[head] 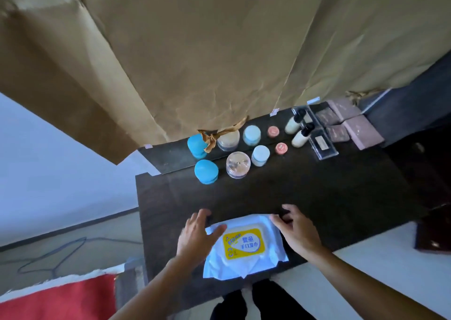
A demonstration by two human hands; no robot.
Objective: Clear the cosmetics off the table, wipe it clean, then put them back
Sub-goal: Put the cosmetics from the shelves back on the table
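The wipe pack (244, 267) lies on the desk (317, 197), with the cosmetics (260, 155) well beyond it. The left hand (195, 236) rests flat on its left edge, fingers (201, 216) straight. The right hand (296, 232) covers its far right corner, grip unclear. Best pin the pack down and peel the yellow lid (245, 243) slowly.

Both bare forearms reach forward, one on each side of the wipes pack (244, 246). The left grip (197, 234) lies against the pack's left edge, fingers straight and spread, thumb resting on its far left corner. The right grip (299, 232) holds the pack's far right corner, fingers bent round it, thumb on top.
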